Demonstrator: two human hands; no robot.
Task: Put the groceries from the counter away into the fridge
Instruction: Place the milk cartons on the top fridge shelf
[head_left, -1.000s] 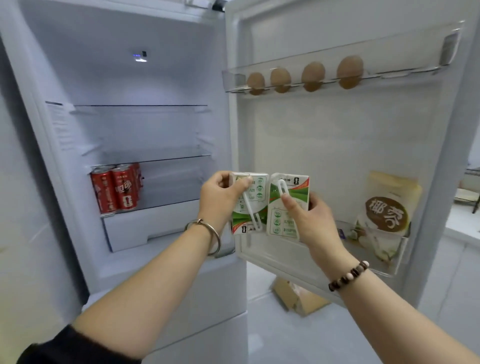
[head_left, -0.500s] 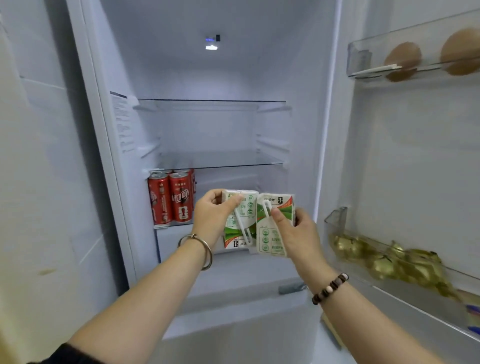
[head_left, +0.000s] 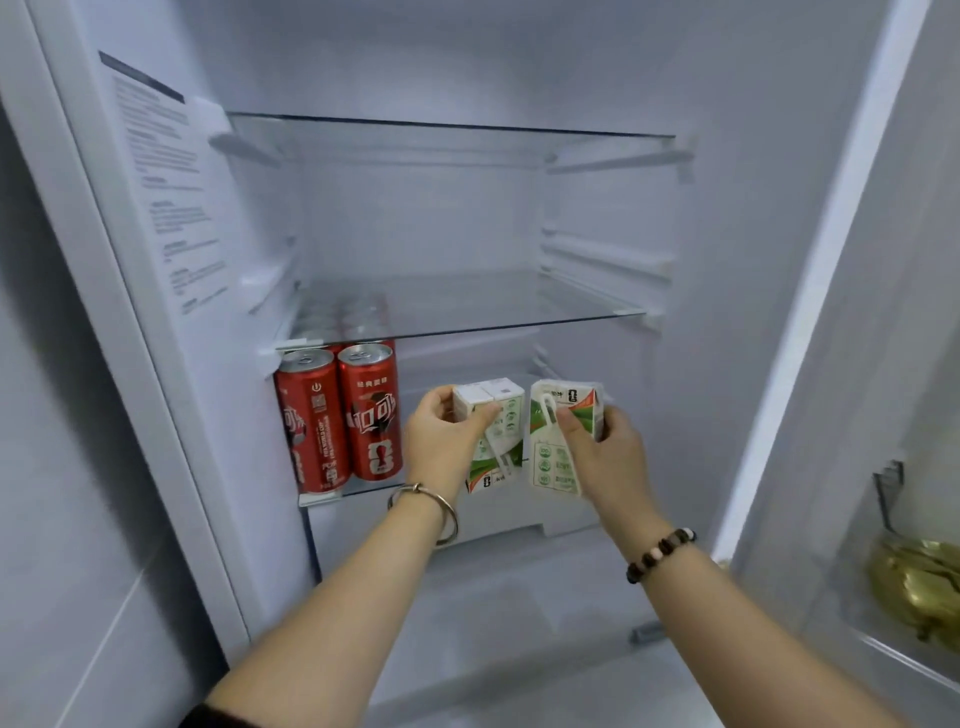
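I hold two small white-and-green drink cartons with straws taped on, side by side at the front of the fridge's lowest glass shelf. My left hand (head_left: 441, 441) grips the left carton (head_left: 496, 415), which is upside down. My right hand (head_left: 608, 457) grips the right carton (head_left: 553, 447), tilted slightly. Both cartons hover just right of the red cola cans (head_left: 340, 415), at the shelf's front edge; whether they touch the shelf is hidden by my hands.
The fridge (head_left: 467, 218) stands open with two bare glass shelves (head_left: 467, 312) above the cans. A white drawer front (head_left: 519, 525) sits below the cartons. At right, the door bin (head_left: 914, 592) holds gold-wrapped items.
My view swung from the door to the fridge interior and came closer. Both hands carried the cartons left and forward, into the lowest shelf beside the cans.
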